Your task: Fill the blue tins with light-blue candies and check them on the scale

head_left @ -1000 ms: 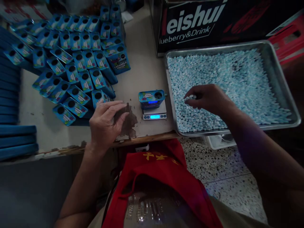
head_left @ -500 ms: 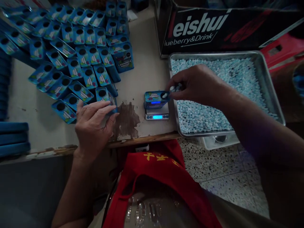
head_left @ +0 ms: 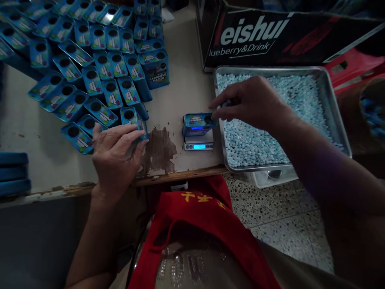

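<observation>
A strip of white-topped table [head_left: 180,92] gave room left of the small silver digital scale [head_left: 199,147]; the rim of the rectangular metal tray [head_left: 259,169] bounded its right. On the scale stood a holed blue box [head_left: 195,126]. Rightward, the right hand [head_left: 255,103], farther over the tray a second earlier, pinched pale-blue candies [head_left: 225,104]; leftward, the left hand [head_left: 116,154] curved against another blue box [head_left: 128,114], grip unclear.
</observation>
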Tool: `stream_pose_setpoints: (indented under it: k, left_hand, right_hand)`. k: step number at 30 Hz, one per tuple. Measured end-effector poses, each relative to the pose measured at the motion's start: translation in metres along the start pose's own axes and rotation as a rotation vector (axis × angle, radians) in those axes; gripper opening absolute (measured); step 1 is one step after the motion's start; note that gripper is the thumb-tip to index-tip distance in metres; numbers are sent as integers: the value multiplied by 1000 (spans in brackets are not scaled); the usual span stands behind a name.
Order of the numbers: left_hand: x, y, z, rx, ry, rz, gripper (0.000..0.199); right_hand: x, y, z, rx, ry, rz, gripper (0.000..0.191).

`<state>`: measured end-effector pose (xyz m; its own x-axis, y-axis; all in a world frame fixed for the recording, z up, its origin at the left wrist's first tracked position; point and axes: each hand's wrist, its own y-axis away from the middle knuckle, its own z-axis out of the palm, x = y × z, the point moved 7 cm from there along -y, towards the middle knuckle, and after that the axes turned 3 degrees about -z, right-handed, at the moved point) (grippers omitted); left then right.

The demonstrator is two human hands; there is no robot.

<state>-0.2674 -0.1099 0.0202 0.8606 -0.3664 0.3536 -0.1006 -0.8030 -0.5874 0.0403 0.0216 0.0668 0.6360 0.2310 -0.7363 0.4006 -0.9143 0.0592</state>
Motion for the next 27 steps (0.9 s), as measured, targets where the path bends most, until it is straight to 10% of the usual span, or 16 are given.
stream_pose_setpoints:
  k: [13, 27]
  left_hand:
    - [13, -5, 4, 76, 21, 86, 20]
    - [36, -24, 28, -166, 127, -67, 24]
  right_hand:
    - [133, 65, 6, 286, -817, 569, 9]
    - [31, 16, 6, -27, -419, 122, 19]
